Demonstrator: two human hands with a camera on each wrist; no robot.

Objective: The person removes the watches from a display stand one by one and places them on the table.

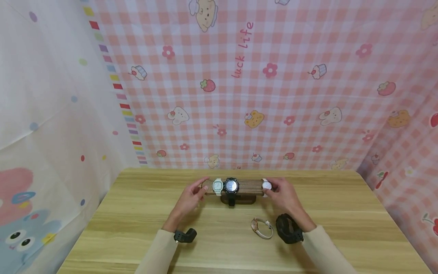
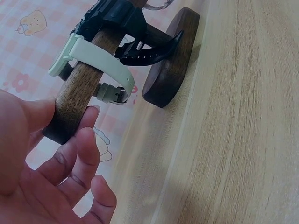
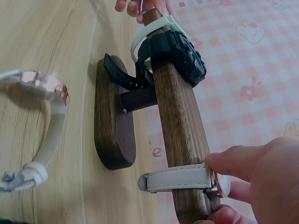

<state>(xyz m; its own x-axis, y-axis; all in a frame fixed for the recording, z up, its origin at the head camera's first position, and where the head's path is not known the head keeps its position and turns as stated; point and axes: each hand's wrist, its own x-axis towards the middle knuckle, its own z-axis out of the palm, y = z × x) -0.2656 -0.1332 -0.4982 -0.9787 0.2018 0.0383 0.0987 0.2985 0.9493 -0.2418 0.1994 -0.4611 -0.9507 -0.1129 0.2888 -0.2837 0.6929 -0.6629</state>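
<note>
The wooden watch stand [image 1: 251, 187] is near the far edge of the counter [image 1: 219, 249], about midway between its left and right edges. At the bar's left end the fingers of the left hand [image 1: 189, 198] pinch the bare wood; at the right end the right hand [image 1: 284, 196] grips a white-strapped watch [image 1: 267, 185], thumb on the case edge, other fingers partly hidden behind the bar. A pale green watch [image 1: 217, 185] and a black digital watch [image 1: 231, 185] sit side by side toward the bar's left. The stand looks stiff and fairly solid, best held by its bare ends or the post [image 3: 138, 99]; the white-strapped watch is probably light, its strap supple and its glass easily scratched, so the case sides seem the safest hold. The head view alone shows the dials face on, and also a rose-gold watch [image 1: 254, 225] lying on the counter nearer the person, short of the stand. The left wrist view reveals the pale green strap's buckle [image 2: 110, 93] hanging beneath the bar; the right wrist view reveals the white strap looping loosely below the wood.
</note>
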